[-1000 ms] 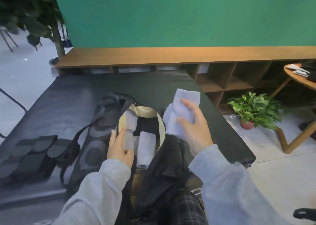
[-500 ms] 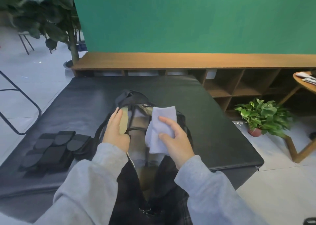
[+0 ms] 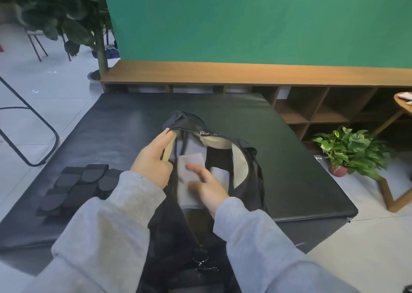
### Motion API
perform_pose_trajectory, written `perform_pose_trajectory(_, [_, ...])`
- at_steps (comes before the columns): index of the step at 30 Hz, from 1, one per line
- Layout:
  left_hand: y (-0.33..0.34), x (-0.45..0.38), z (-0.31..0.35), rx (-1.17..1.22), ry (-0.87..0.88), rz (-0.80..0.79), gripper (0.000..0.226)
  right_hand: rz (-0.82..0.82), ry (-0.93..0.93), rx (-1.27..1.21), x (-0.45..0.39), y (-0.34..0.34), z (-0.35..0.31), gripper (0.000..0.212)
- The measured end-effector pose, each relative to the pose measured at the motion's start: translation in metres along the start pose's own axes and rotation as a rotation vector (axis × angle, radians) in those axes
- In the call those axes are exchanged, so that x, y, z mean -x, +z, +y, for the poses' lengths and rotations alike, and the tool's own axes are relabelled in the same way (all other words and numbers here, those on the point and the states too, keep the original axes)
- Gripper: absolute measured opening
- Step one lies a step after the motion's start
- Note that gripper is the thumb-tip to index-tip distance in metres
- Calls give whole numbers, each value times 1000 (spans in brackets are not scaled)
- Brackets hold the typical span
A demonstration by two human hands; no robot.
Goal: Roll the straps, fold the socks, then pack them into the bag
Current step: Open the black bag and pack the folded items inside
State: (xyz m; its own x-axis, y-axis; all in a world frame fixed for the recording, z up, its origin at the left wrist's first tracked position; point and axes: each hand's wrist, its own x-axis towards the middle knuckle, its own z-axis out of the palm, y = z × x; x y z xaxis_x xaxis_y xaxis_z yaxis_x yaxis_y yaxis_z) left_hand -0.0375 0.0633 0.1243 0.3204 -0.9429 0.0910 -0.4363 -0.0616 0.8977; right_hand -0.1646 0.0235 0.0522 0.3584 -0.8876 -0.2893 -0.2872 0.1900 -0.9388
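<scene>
I am packing socks into the black bag [image 3: 252,181], which is lying open on the black padded bench [image 3: 289,159]. My left hand [image 3: 153,159] is gripping the near-left rim of the bag's opening, thumb and fingers curled on the pale lining, holding the mouth wide. My right hand [image 3: 207,185] is reaching inside with fingers stretched out fairly flat, pressing a folded pale sock [image 3: 189,165] down against the interior; motion blur is making it hard to tell whether the thumb is tucked under the sock's edge. Another folded pale sock [image 3: 219,175] is sitting just beside it to the right, already in the bag.

Handling judgement: the sock is looking light, soft and limp, so it is likely springing open unless kept flat under the palm. Best hold is probably across the folded middle, pinning both layers together, rather than at a loose end. The bag fabric is looking thin and floppy too, so the rim is needing a steady hold or the mouth is collapsing over the work.

The rolled dark straps [image 3: 78,185] are lying in a cluster on the bench to the left of the bag, well apart from the opening and not yet packed. They are looking stiffer and springier than the socks; I expect to be taking each roll around its whole body so it is not unwinding.
</scene>
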Motion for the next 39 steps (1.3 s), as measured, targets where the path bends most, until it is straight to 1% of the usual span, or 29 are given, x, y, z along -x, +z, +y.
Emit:
perform_pose_trajectory(2, [-1, 1, -3, -1, 12, -24, 74, 30, 25, 59, -6, 5, 5, 48])
perform_pose_trajectory(6, [1, 4, -13, -20, 58, -37, 76, 77, 5, 383, -21, 23, 14, 51])
perform_pose_trajectory(8, [7, 9, -18, -56, 93, -36, 79, 79, 20, 483, -24, 31, 17, 52])
perform_pose_trajectory(10, [14, 18, -23, -47, 128, -47, 86, 83, 35, 565, -23, 29, 14, 50])
perform_pose_trajectory(11, [17, 23, -26, -32, 135, -47, 89, 91, 15, 595, -23, 27, 15, 51])
perform_pose_trajectory(12, [21, 28, -30, -23, 130, -39, 91, 121, -16, 600, -19, 23, 11, 53])
perform_pose_trajectory(13, [23, 33, -33, -19, 119, -21, 92, 150, -40, 551, -17, 18, 8, 54])
perform_pose_trajectory(14, [27, 37, -37, -15, 105, 2, 93, 202, -109, 530, -11, 13, 2, 54])
perform_pose_trajectory(16, [33, 45, -43, -30, 92, 48, 93, 311, -326, 626, -5, 6, -11, 45])
perform_pose_trajectory(17, [36, 49, -45, -47, 101, 72, 93, 413, -470, 672, -7, -1, -14, 37])
perform_pose_trajectory(18, [38, 51, -46, -68, 115, 88, 93, 527, -567, 684, -9, -10, -18, 29])
perform_pose_trajectory(19, [39, 54, -46, -87, 132, 100, 94, 620, -624, 682, -12, -20, -22, 24])
perform_pose_trajectory(20, [41, 56, -47, -104, 149, 110, 96, 657, -627, 708, -14, -29, -27, 22])
perform_pose_trajectory(21, [42, 58, -46, -119, 171, 111, 97, 654, -610, 770, -17, -40, -31, 22])
perform_pose_trajectory(23, [44, 60, -46, -142, 223, 82, 93, 553, -555, 926, -29, -54, -38, 26])
perform_pose_trajectory(26, [56, 61, -46, -227, 253, 40, 82, 292, -536, 1218, -46, -62, -46, 33])
perform_pose_trajectory(28, [64, 62, -48, -270, 255, 67, 80, 134, -492, 1338, -58, -58, -50, 37])
perform_pose_trajectory(29, [67, 63, -48, -293, 248, 78, 81, 82, -455, 1381, -63, -56, -53, 40])
perform_pose_trajectory(30, [69, 64, -49, -327, 255, 84, 85, 52, -419, 1418, -68, -53, -55, 43])
perform_pose_trajectory(32, [72, 67, -49, -413, 334, 68, 93, 25, -324, 1478, -76, -49, -60, 49])
perform_pose_trajectory(33, [74, 68, -50, -478, 376, 47, 98, 17, -254, 1472, -80, -48, -63, 52])
perform_pose_trajectory(35, [75, 71, -51, -573, 391, 29, 104, 17, -164, 1414, -79, -48, -70, 57])
perform_pose_trajectory(37, [72, 73, -52, -610, 370, 9, 106, 32, -142, 1377, -77, -51, -74, 58])
perform_pose_trajectory(39, [69, 74, -60, -631, 370, -37, 100, 71, -119, 1338, -74, -58, -75, 57])
